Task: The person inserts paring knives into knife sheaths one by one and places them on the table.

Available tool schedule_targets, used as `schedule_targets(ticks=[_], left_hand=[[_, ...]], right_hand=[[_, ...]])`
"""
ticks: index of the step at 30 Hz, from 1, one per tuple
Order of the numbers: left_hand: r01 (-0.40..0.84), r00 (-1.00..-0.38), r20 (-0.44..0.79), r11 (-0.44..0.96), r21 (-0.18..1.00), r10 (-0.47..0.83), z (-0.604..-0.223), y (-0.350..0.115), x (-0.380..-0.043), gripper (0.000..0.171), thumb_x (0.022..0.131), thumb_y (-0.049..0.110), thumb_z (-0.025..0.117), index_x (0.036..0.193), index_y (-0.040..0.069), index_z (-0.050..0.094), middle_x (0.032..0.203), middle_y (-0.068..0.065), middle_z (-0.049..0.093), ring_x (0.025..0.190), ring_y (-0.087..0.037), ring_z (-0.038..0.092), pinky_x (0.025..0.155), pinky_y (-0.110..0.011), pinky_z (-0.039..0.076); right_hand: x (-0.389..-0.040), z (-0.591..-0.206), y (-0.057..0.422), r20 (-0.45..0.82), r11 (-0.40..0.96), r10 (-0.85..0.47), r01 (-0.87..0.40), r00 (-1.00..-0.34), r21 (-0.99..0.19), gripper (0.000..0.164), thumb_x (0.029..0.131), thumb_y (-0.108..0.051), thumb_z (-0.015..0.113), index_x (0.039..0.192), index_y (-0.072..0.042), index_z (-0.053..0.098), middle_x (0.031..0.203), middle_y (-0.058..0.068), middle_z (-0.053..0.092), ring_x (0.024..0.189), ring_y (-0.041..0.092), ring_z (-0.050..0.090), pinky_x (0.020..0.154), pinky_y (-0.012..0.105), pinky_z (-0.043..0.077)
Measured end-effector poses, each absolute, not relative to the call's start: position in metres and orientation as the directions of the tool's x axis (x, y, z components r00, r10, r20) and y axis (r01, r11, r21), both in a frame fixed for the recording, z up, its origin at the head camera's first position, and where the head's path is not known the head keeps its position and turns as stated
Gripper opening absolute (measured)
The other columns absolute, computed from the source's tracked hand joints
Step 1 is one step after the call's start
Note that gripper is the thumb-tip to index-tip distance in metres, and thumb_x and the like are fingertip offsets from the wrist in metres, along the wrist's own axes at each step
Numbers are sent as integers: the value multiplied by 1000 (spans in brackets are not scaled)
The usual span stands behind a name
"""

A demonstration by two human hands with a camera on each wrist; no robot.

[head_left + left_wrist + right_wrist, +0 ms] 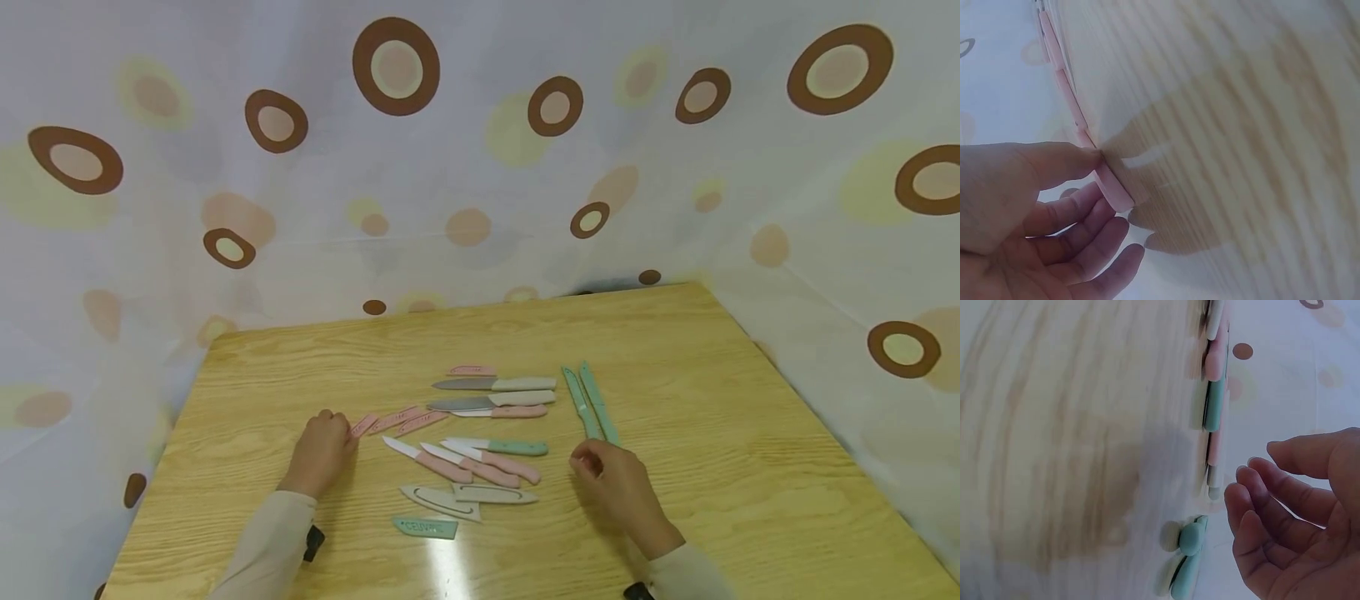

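Observation:
My left hand (318, 454) is at the left end of a row of pink knife sheaths. Its thumb and fingers pinch the nearest pink knife sheath (1113, 190), which lies low against the table. Two more pink sheaths (396, 419) lie just to the right. My right hand (618, 492) hovers with loosely bent fingers and nothing between them. Beyond it, two slim green knives (581, 404) lie side by side, their lower ends close to the fingertips. In the right wrist view, the green handle ends (1192, 537) sit left of the fingers.
Between the hands lie several pink-handled knives (480, 472), a green-handled knife (517, 448) and cream-handled knives (525, 384). Nearer me are cream sheaths (495, 494) and a green sheath (425, 528). Another pink sheath (472, 370) lies farthest back. Patterned cloth (465, 167) hangs behind the wooden table (712, 400).

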State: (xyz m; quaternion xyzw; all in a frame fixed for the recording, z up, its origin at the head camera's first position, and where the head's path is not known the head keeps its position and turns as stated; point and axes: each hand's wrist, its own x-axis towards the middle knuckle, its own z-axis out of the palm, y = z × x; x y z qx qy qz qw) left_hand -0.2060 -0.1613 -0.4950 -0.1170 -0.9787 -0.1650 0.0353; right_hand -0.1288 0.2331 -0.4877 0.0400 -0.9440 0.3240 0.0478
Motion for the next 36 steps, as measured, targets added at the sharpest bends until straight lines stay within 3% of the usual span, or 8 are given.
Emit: schedule_targets(ticks=[4,9,13,20,30,36], left_hand=[[281,-959,138,903,326,248,-496,-162,-206,20,88,3,67,72,-3,57,69,-9,51,61,-20,47,55,-31,45],[292,-951,208,884,366,229,-490,-162,-209,14,89,2,64,83,-10,58,69,-13,56,59,-19,52,52,-31,48],[333,-930,289,858,391,229,-480,-161,-211,17,90,3,63,97,-12,61,81,-17,61,67,-23,56,60,-36,52],[485,-849,420,788,380,320,-460,-152,-206,22,90,8,67,109,-2,61,100,-11,62,89,-24,60,74,-38,54],[561,-792,488,752,346,367,-456,-138,-201,22,87,6,70,107,0,62,101,-9,63,90,-22,61,74,-34,55],[567,-792,478,749,342,381,-458,-136,-200,21,87,6,70,107,2,63,101,-8,63,88,-20,61,72,-33,55]], right_hand=[[-129,-488,228,123,792,-58,-121,-991,-599,4,86,-6,70,89,-8,70,76,-4,63,68,7,56,60,20,49],[-133,-488,223,155,797,-81,-157,-985,-583,3,86,-7,71,88,-7,70,78,-3,65,69,7,57,61,20,49],[-136,-486,217,187,800,-109,-198,-976,-567,5,85,-10,72,88,-5,70,77,-3,65,68,8,58,61,20,50],[-143,-482,201,183,814,-160,-235,-970,-532,1,84,-3,69,85,-4,69,76,-1,63,68,9,57,62,23,51],[-156,-488,177,132,838,-257,-289,-957,-463,2,82,-5,71,82,-3,71,77,1,64,70,12,57,64,30,52],[-164,-490,164,116,854,-329,-348,-937,-386,8,82,-9,74,77,-5,70,67,-3,55,60,9,45,54,23,41]])
